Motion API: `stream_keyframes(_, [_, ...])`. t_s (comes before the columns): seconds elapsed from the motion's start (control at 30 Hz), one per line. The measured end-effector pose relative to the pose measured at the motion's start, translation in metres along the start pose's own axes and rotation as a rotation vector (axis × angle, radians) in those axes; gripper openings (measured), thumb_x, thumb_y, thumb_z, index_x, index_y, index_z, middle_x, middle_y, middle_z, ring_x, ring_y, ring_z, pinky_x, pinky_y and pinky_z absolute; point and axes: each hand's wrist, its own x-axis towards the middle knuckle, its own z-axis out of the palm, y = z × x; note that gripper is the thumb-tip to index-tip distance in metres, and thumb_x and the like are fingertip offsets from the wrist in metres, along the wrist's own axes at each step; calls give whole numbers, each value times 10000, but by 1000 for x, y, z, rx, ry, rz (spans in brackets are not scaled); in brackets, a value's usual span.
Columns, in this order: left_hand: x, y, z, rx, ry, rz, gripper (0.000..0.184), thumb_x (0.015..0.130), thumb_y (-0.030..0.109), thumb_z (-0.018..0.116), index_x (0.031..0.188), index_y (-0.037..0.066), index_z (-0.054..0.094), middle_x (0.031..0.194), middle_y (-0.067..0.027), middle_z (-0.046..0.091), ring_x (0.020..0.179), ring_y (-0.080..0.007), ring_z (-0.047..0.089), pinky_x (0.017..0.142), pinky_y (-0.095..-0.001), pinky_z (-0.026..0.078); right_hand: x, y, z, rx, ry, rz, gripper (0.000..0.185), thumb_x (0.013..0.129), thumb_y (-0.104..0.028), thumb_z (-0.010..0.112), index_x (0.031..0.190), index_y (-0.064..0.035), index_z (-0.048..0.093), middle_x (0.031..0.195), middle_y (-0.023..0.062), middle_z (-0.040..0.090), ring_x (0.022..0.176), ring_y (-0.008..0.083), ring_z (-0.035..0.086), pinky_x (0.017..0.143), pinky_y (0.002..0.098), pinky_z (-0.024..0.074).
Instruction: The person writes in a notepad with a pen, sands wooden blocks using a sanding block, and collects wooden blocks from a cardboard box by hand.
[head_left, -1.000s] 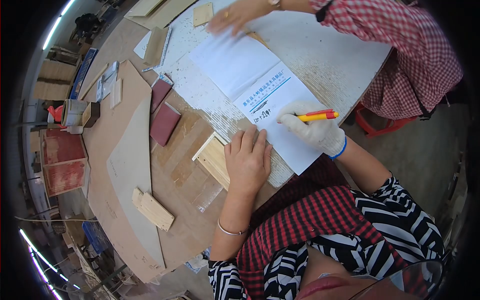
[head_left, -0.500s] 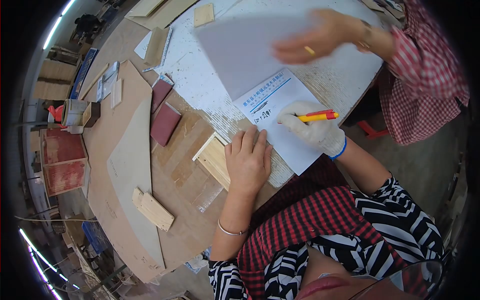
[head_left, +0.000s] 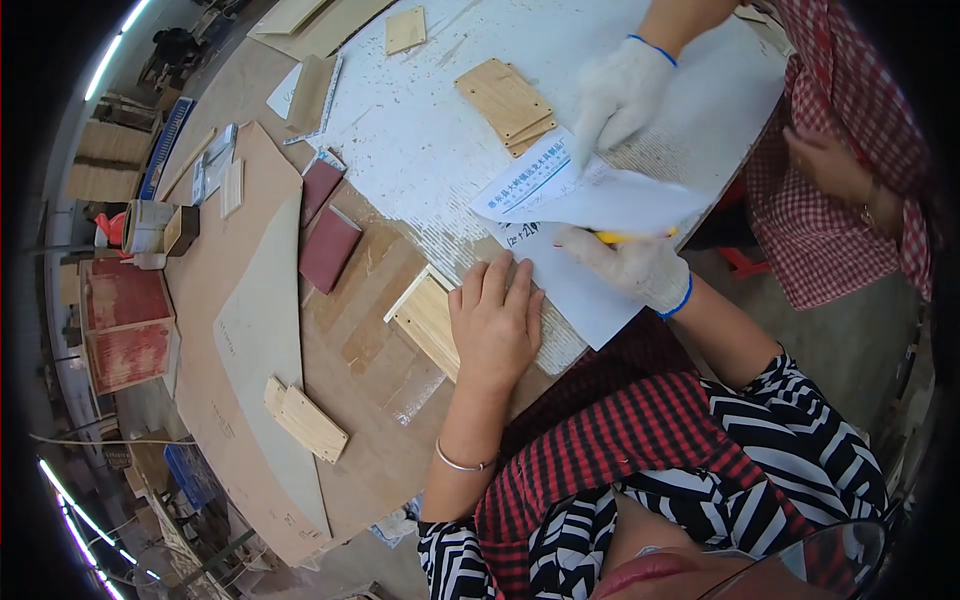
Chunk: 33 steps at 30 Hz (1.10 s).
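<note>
My left hand (head_left: 495,320) is bare and lies flat, fingers stretched, with its fingertips at the edge of a notepad (head_left: 590,305) with blue printed heading and handwriting. A small wooden board (head_left: 425,320) lies partly beneath this hand and wrist. My right hand (head_left: 635,265), in a white glove with a blue cuff, grips a yellow-and-red pen (head_left: 620,237) over the notepad. A co-worker's gloved hand (head_left: 625,95) touches a curled upper sheet (head_left: 610,200), which covers part of the writing and overlaps the pen.
Stacked wooden plates (head_left: 505,100) lie beyond the notepad, with a single wooden plate (head_left: 405,30) farther off. Dark red booklets (head_left: 330,248) and wooden pieces (head_left: 308,420) are on the left. The co-worker's bare hand (head_left: 835,165) is near their checked apron (head_left: 830,230).
The raised sheet has come down over the notepad, uncovering the stacked plates. The co-worker's bare hand has drawn back right; their gloved hand has come in. My hands stay nearly still.
</note>
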Motion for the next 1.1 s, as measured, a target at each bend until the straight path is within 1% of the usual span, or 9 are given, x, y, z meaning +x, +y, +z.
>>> stream_keyframes(0.03, [0, 0, 0, 1, 2, 3, 342, 799, 182, 696, 1114, 51, 673, 1199, -117, 608, 1093, -318, 544, 860, -422, 410, -1, 1, 0, 76, -33, 55, 229, 862, -166, 687, 1051, -37, 701, 943, 101, 705, 820, 207, 662, 765, 351, 515])
stream_keyframes(0.17, [0, -1, 0, 3, 0, 3, 346, 796, 185, 696, 1116, 54, 671, 1214, -112, 608, 1085, -309, 546, 847, -416, 410, 6, 6, -1, -175, 111, -297, 194, 881, -162, 658, 994, -9, 692, 895, 89, 697, 745, 168, 648, 711, 309, 514])
stream_keyframes(0.27, [0, -1, 1, 9, 2, 8, 350, 793, 186, 697, 1117, 57, 670, 1233, -106, 606, 1077, -299, 548, 833, -408, 409, 15, -11, -8, 409, -35, 270, 173, 907, -156, 614, 952, -1, 677, 836, 58, 669, 705, 122, 617, 669, 273, 502])
stream_keyframes(0.43, [1, -2, 2, 29, -4, 19, 358, 786, 186, 699, 1122, 65, 669, 1269, -90, 601, 1062, -277, 551, 810, -394, 405, 29, -9, -11, 508, -63, 353, 178, 925, -156, 579, 934, 0, 664, 788, 42, 636, 694, 116, 601, 668, 269, 496])
stream_keyframes(0.57, [1, -3, 1, 21, 1, 18, 357, 785, 186, 699, 1123, 74, 672, 1269, -87, 603, 1061, -273, 551, 806, -393, 405, 30, 1, 1, 238, -49, 54, 166, 930, -148, 572, 944, -8, 659, 788, 29, 628, 692, 96, 587, 659, 258, 488])
stream_keyframes(0.7, [1, -4, 2, 15, -2, 14, 355, 785, 187, 699, 1124, 84, 676, 1262, -91, 605, 1064, -276, 551, 806, -396, 405, 35, -4, -3, 451, -127, 371, 161, 931, -187, 579, 939, -41, 647, 820, 49, 651, 732, 128, 627, 688, 270, 497])
stream_keyframes(0.83, [0, -3, 1, 2, -4, -14, 347, 789, 180, 702, 1127, 102, 685, 1254, -82, 614, 1076, -290, 551, 840, -399, 418, 33, 2, 3, 261, -85, 81, 177, 943, -204, 579, 953, -44, 654, 800, 37, 649, 726, 103, 617, 681, 259, 493])
stream_keyframes(0.93, [1, -1, -1, -6, -6, -24, 342, 791, 176, 704, 1126, 109, 691, 1252, -79, 616, 1082, -299, 550, 858, -400, 425, 43, -6, -3, 506, -70, 390, 181, 958, -189, 571, 968, -39, 672, 786, 0, 625, 716, 46, 572, 635, 223, 467])
stream_keyframes(1.1, [1, -3, -1, -18, -6, -35, 343, 786, 176, 708, 1123, 111, 694, 1265, -88, 609, 1084, -311, 546, 869, -406, 426, 50, -10, -6, 535, -77, 399, 166, 955, -175, 575, 967, -40, 672, 798, -2, 627, 720, 40, 574, 635, 213, 463])
